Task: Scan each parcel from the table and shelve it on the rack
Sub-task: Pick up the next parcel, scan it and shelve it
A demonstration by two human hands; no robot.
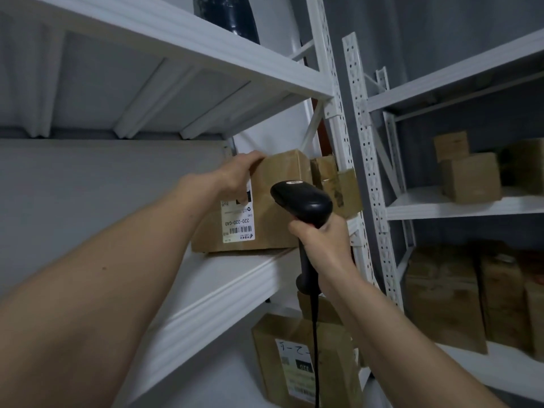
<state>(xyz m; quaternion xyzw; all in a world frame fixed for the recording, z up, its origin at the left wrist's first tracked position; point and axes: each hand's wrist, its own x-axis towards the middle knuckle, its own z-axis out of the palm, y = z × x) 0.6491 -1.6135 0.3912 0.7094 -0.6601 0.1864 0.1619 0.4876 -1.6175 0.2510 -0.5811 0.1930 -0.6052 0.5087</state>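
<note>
Gripping, right hand point(322, 242): fingers curled round the handle of a black barcode scanner point(303, 204), nearest the camera; its head points at the parcel and its black cord point(315, 348) hangs straight down out of view.
Scanner writing: a small pale sticker on top of the head, too blurred to read.
Left hand point(237, 178): thumb on the parcel's top left edge, fingers curled over its front face, gripping the box; fingertips partly cover the label.
Parcel point(265, 207): brown cardboard box standing on the middle shelf point(223, 287) of the white rack, near its right end, just behind the scanner head.
Parcel label point(238, 219): white, stuck on sideways; "220-220-C40" and "C40" can be read, with a barcode beneath; the smaller print is illegible.
Behind the parcel: further brown boxes point(338, 187) against the perforated upright point(341, 148), partly hidden by parcel and scanner.
Lower shelf box point(297, 357): brown carton below, with a white label bearing handwritten strokes I cannot make out; the cord crosses it and the bottom edge cuts it off.
Top shelf: a dark rounded object point(226, 19), cut off by the frame, unclear what it is.
Far right rack point(459, 207): more plain brown boxes point(471, 175) on two shelves, dim and blurred, no writing legible.
</note>
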